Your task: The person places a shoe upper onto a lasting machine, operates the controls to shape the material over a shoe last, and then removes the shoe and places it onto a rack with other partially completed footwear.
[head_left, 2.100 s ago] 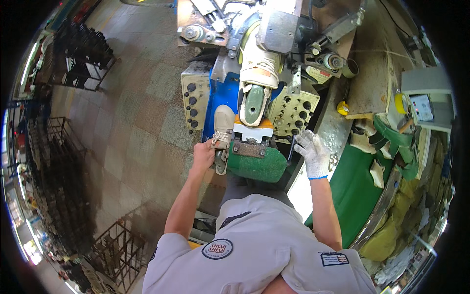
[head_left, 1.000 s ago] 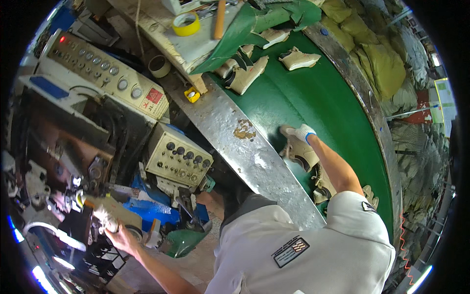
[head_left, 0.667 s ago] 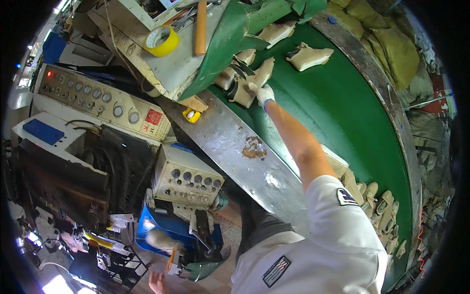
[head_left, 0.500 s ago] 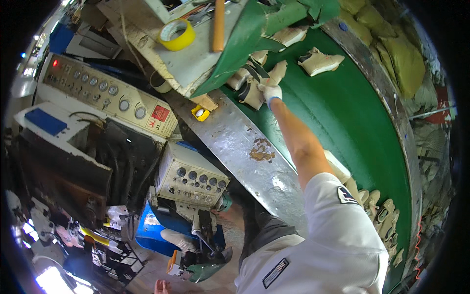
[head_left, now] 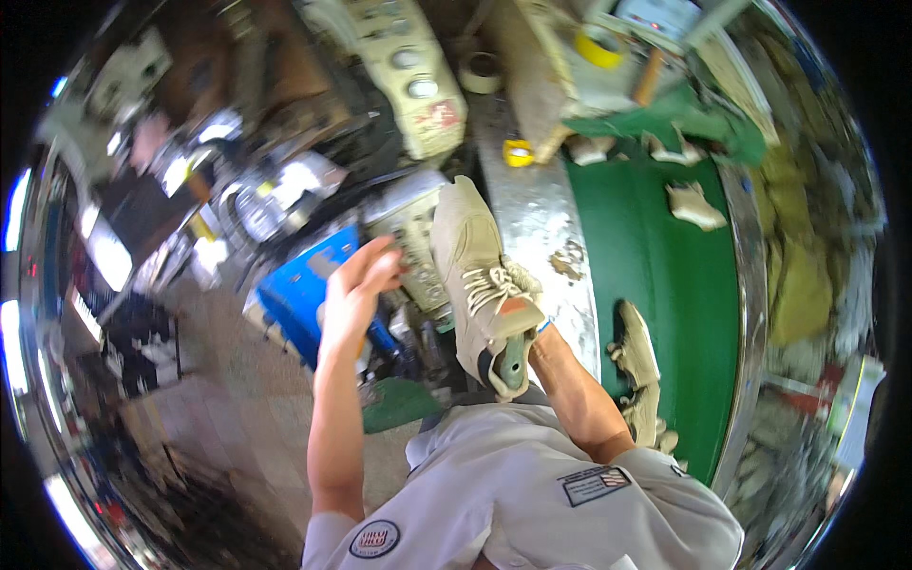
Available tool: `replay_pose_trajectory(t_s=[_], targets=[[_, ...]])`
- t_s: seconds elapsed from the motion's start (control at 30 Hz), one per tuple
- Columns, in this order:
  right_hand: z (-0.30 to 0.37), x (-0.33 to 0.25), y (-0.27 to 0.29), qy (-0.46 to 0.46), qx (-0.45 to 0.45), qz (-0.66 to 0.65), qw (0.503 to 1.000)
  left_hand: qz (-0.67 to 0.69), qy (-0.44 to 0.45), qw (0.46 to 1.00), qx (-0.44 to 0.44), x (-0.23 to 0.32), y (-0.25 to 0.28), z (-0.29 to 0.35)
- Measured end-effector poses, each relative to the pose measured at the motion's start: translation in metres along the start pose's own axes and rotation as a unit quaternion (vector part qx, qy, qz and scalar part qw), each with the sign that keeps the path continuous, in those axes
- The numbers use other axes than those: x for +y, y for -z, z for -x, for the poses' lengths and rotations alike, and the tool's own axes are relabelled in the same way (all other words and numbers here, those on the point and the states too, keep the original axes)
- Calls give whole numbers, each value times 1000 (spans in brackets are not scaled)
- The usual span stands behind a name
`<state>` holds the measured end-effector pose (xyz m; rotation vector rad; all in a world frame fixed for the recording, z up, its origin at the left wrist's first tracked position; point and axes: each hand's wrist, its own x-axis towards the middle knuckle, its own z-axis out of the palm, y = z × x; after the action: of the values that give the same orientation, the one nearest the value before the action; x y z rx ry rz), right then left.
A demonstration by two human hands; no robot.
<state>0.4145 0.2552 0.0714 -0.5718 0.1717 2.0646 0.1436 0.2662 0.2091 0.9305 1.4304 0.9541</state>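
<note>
A beige lace-up shoe is held up close in front of me, its toe pointing away. Something green, shaped like a last, fills its heel opening. My right hand grips the shoe from its right side, and most of that hand is hidden behind it. To the left of the shoe, my left hand is raised with nothing in it. Its bare fingers are loosely bent and apart, slightly blurred by motion, and do not touch the shoe.
A green conveyor belt on my right carries several beige shoes. Beside it runs a worn metal ledge with a yellow tape measure. Machines with a dial panel and a blue bin stand left.
My right hand has come back from the far shoes on the belt and now holds a shoe near my body. My left hand has risen into full view. The view has turned left.
</note>
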Motion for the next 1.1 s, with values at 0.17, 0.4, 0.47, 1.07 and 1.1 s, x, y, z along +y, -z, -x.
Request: replay_pose_trajectory(t_s=[0.17, 0.4, 0.47, 1.07, 1.1], targets=[[-22, 68, -115, -7, -36, 245, 969, 158, 12, 987, -33, -17, 81, -11], [-65, 140, -178, 68, -83, 390, 915, 156, -48, 963, 214, -33, 154, 4], [-75, 153, -188, 72, -79, 378, 919, 147, -62, 953, 258, -24, 162, 3], [-152, 232, -189, 129, 4, 282, 951, 375, -65, 911, 159, -74, 176, -2], [-151, 232, -187, 130, 21, 301, 945, 393, -43, 905, 159, -77, 170, -1]])
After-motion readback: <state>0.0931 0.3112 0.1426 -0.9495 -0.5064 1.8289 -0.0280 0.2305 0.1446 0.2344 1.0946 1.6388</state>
